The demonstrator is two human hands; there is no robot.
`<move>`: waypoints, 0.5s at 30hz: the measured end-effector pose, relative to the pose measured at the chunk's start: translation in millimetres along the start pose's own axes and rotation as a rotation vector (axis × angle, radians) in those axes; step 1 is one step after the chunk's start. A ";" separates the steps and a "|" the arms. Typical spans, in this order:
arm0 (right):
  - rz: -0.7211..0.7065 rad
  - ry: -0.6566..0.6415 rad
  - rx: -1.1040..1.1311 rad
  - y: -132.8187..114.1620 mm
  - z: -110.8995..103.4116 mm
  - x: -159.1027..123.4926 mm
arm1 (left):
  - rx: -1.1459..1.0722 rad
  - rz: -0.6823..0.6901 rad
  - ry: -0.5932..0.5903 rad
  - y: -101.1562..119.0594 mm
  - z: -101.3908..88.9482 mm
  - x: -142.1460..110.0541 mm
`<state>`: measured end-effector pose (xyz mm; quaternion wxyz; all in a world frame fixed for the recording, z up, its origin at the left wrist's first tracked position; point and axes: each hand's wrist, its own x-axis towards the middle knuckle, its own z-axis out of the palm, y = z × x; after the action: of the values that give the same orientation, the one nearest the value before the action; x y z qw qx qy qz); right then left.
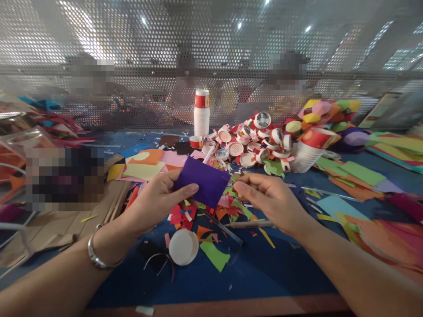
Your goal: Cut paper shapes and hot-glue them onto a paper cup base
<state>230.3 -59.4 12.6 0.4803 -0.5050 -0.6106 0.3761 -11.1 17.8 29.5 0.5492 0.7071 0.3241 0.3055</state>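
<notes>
Currently, left hand (160, 193), thumb above and fingers beneath, is gripping one purple sheet (205, 180) by its left part; the sheet is hovering over the middle of the blue table (264, 284), between the hands. Right hand (272, 200), thumb and forefinger drawn together near the sheet's right edge, is apparently pinching a thin strand (227, 178), too fine to identify.

Risks, by judgement: creasing, if the left thumb is pressing too hard; slipping, the strand being so slight; loss of a dropped piece, since many paper scraps (228, 204) are lying below; toppling of the leaning cup stack (306, 156), if anything is knocking it.

Materials: sheet, flat, four-sided, plain-surfaced; scraps, angular, red, orange and green; round white piece (180, 247), smooth, lying near; wooden stick (246, 224), slender, lying beyond it to the right; brown cardboard (82, 220), flat, lying left; upright cup stack (202, 121), white with red above, standing far; heap of short round pieces (236, 149), white-rimmed, spreading to its right; perforated metal screen (148, 99), closing the far side
</notes>
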 end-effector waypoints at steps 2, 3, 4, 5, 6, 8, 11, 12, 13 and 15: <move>0.006 -0.025 -0.032 -0.3 0.1 -0.6 | 0.013 -0.012 -0.037 -1.5 2.2 0.6; 0.012 -0.034 -0.043 -0.4 0.0 -0.9 | 0.018 -0.018 -0.053 -2.4 3.1 1.0; 0.015 -0.038 -0.049 -0.5 -0.2 -1.0 | 0.021 -0.026 -0.066 -3.2 3.9 1.3; 0.016 -0.041 -0.053 -0.6 -0.4 -1.1 | 0.024 -0.038 -0.076 -3.9 4.5 1.5; 0.015 -0.042 -0.056 -0.7 -0.7 -1.1 | 0.025 -0.049 -0.086 -4.3 5.1 1.5; 0.008 -0.047 -0.063 -1.1 -1.2 -1.2 | 0.024 -0.067 -0.097 -4.6 5.9 1.3; 0.005 -0.056 -0.073 -1.5 -1.6 -1.6 | 0.022 -0.073 -0.097 -4.2 6.3 0.4; 0.006 -0.054 -0.075 -1.6 -1.5 -1.8 | 0.023 -0.072 -0.094 -4.1 6.3 0.1; 0.006 -0.053 -0.078 -1.8 -1.4 -2.1 | 0.025 -0.070 -0.091 -4.1 6.2 -0.1; 0.013 -0.047 -0.084 -2.1 -1.0 -2.3 | 0.030 -0.060 -0.086 -4.5 5.8 -0.2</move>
<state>230.7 -62.1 14.3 0.4418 -0.5197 -0.6336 0.3650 -7.2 15.1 23.9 0.5608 0.7177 0.3257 0.2535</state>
